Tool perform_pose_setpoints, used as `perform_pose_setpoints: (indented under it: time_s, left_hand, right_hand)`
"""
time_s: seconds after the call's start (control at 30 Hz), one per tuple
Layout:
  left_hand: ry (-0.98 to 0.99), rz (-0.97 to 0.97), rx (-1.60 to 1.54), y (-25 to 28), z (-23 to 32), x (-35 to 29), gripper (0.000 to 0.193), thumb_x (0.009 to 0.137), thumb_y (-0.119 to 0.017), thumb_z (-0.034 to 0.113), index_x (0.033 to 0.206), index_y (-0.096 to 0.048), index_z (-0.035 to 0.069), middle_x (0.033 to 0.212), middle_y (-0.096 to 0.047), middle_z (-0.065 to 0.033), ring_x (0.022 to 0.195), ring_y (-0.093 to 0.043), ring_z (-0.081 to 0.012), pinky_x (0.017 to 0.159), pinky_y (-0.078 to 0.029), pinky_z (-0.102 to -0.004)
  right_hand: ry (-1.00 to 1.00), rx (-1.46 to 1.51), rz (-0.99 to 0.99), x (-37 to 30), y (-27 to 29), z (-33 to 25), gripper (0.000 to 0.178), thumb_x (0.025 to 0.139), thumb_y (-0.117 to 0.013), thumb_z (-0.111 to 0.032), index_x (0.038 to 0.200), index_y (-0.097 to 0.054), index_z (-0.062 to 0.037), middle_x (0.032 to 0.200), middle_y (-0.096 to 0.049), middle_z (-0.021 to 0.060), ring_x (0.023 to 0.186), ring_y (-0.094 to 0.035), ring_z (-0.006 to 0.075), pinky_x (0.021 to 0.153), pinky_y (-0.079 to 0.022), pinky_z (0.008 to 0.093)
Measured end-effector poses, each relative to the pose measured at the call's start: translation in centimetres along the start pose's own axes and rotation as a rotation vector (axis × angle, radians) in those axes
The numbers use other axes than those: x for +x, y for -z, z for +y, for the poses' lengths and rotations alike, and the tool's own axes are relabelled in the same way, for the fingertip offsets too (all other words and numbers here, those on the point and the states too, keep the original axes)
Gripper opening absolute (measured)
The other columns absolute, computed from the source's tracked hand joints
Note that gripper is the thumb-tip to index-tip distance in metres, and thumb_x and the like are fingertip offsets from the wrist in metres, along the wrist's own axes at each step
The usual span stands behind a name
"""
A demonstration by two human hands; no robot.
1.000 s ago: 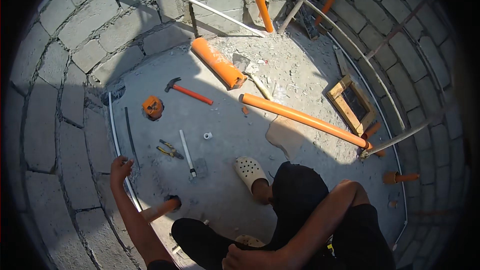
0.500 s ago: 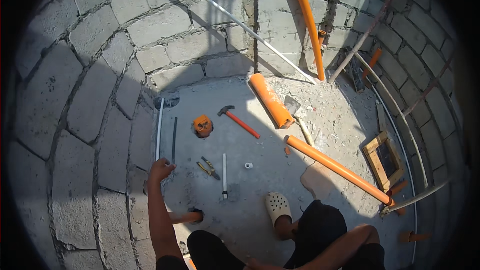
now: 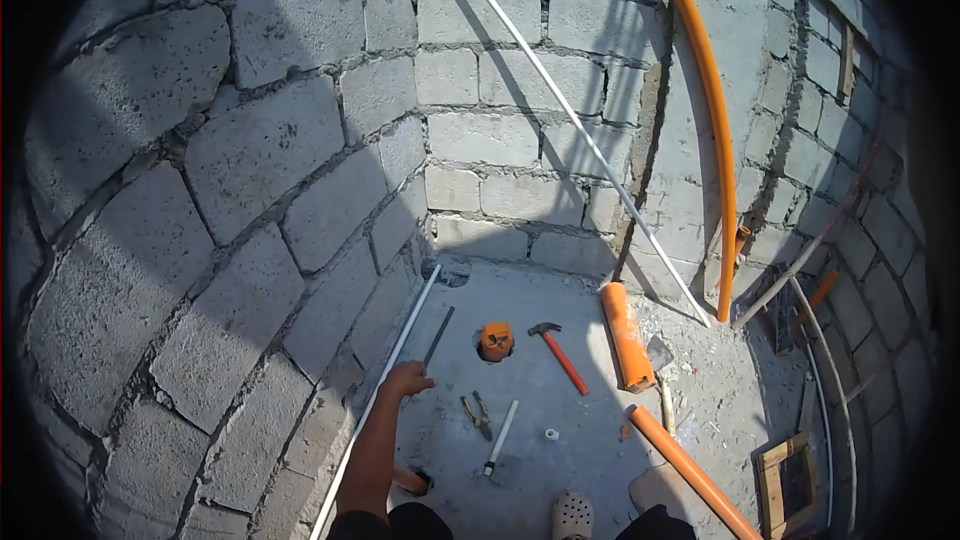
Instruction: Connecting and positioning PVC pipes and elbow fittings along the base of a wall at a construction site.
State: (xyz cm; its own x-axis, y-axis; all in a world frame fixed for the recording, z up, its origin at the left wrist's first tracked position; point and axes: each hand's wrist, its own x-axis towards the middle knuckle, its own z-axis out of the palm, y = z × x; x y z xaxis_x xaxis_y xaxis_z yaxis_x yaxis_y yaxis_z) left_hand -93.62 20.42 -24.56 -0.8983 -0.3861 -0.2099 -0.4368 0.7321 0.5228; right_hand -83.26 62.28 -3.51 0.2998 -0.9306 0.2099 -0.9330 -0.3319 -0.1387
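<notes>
My left hand [image 3: 408, 380] reaches out low beside the left block wall, its fingers curled. It is at the near end of a thin dark flat strip [image 3: 440, 334] on the concrete floor; whether the fingers grip the strip is hidden. A long white pipe [image 3: 398, 342] runs along the wall foot, passing beside the hand and forearm. To the right of the hand lie pliers [image 3: 477, 416] with yellow-and-black handles, a short white pipe [image 3: 502, 437] with a dark-ringed end, and a small white fitting [image 3: 551, 434]. My right hand is out of view.
An orange pipe fitting [image 3: 495, 342] sits in a floor hole, near a red-handled claw hammer [image 3: 560, 358]. Orange pipes [image 3: 627, 338] lie at the right, with a trowel [image 3: 662, 360] and rubble. A wooden frame [image 3: 772, 490] stands far right. A white pipe [image 3: 590, 145] leans diagonally across the back wall.
My view has swung up and left, showing more wall. The left hand stays by the dark strip's near end. My right forearm has dropped out of view.
</notes>
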Motion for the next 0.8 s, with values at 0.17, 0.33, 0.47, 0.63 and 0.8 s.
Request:
perform_pose_setpoints:
  time_s: [0.17,0.33,0.47,0.63,0.8]
  left_hand:
    - [0.006,-0.016,-0.01,-0.2,-0.2,0.5,0.043,0.078,-0.078,0.043,0.082,-0.067,0.002,0.07,-0.069,-0.0095,0.06,-0.067,-0.0186,0.062,-0.053,-0.0345]
    - [0.006,-0.044,-0.04,-0.9,-0.9,0.7,0.045,0.081,-0.076,0.044,0.087,-0.066,0.0,0.077,-0.07,-0.0141,0.067,-0.068,-0.0248,0.064,-0.053,-0.0395]
    - [0.024,-0.036,-0.081,-0.6,-0.4,-0.3,0.039,0.081,-0.078,0.039,0.083,-0.066,0.002,0.074,-0.07,-0.0097,0.063,-0.067,-0.0184,0.062,-0.053,-0.0351]
    - [0.002,0.002,-0.109,0.7,0.4,-1.1,0.043,0.078,-0.079,0.038,0.086,-0.064,-0.001,0.075,-0.067,-0.0152,0.062,-0.066,-0.0241,0.06,-0.052,-0.0392]
    - [0.011,-0.013,-0.14,1.5,0.9,-1.1,0.039,0.078,-0.08,0.033,0.09,-0.064,-0.001,0.073,-0.067,-0.0106,0.061,-0.064,-0.018,0.056,-0.051,-0.0336]
  right_hand:
    - [-0.045,-0.05,0.014,0.4,0.3,0.4,0.041,0.082,-0.058,-0.03,0.117,-0.055,-0.0095,0.104,-0.058,0.0107,0.096,-0.054,0.028,0.088,-0.037,0.0444]
    - [-0.094,-0.097,0.024,0.2,0.6,0.2,0.043,0.083,-0.057,-0.03,0.121,-0.053,-0.0087,0.106,-0.057,0.0116,0.097,-0.054,0.029,0.089,-0.037,0.0452]
    - [-0.158,-0.089,0.018,-0.2,0.1,-0.4,0.046,0.083,-0.057,-0.03,0.123,-0.052,-0.008,0.107,-0.057,0.0124,0.098,-0.054,0.0298,0.09,-0.037,0.0458]
    - [-0.255,0.08,-0.037,-1.7,-0.8,-5.5,0.049,0.084,-0.056,-0.03,0.127,-0.051,-0.0071,0.109,-0.056,0.0134,0.099,-0.053,0.0309,0.091,-0.037,0.0467]
    - [-0.32,0.24,-0.079,-2.3,-0.3,-9.8,0.052,0.085,-0.056,-0.03,0.13,-0.05,-0.0063,0.111,-0.056,0.0143,0.1,-0.053,0.0319,0.092,-0.036,0.0475]
